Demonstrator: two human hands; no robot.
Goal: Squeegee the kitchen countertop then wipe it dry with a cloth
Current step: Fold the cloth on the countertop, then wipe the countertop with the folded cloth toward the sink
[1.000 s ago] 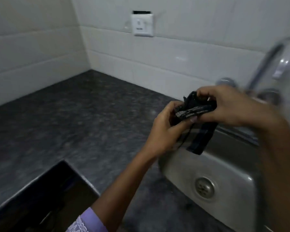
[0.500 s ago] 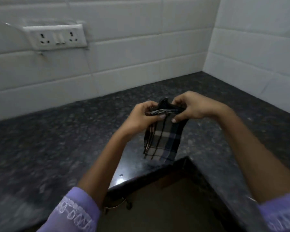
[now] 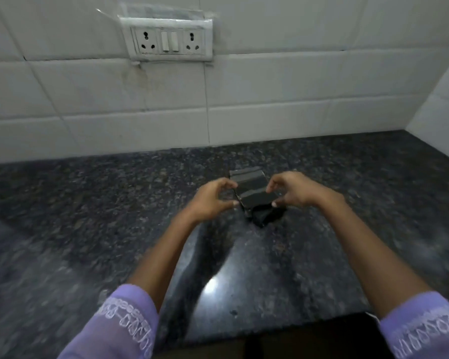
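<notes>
The counter (image 3: pixel 88 229) is dark speckled stone and runs along a white tiled wall (image 3: pixel 270 99) to a corner at the right. Its front edge steps back near the bottom right, where a dark opening shows; what that opening is cannot be determined. A bright reflection sits on the stone between the forearms, so that patch may be wet; this is a judgement only.

The cloth (image 3: pixel 252 190) lies folded on the counter, midway between the wall and the front edge. Half a second ago it hung in the air, pinched by both hands; one second ago it was held over the sink. It is now set down flat, with a loose dark part bunched at its near corner.

The left hand (image 3: pixel 213 200) sits at the cloth's left edge with fingers curled; whether it grips the edge or has let go cannot be told. The right hand (image 3: pixel 293 193) sits at the right edge in the same posture, also unclear.

Meaning for the task: the cloth is placed for the drying stage. No squeegee is in view.

Containers: no container is in view. A socket plate (image 3: pixel 167 40) is fixed to the wall above.
</notes>
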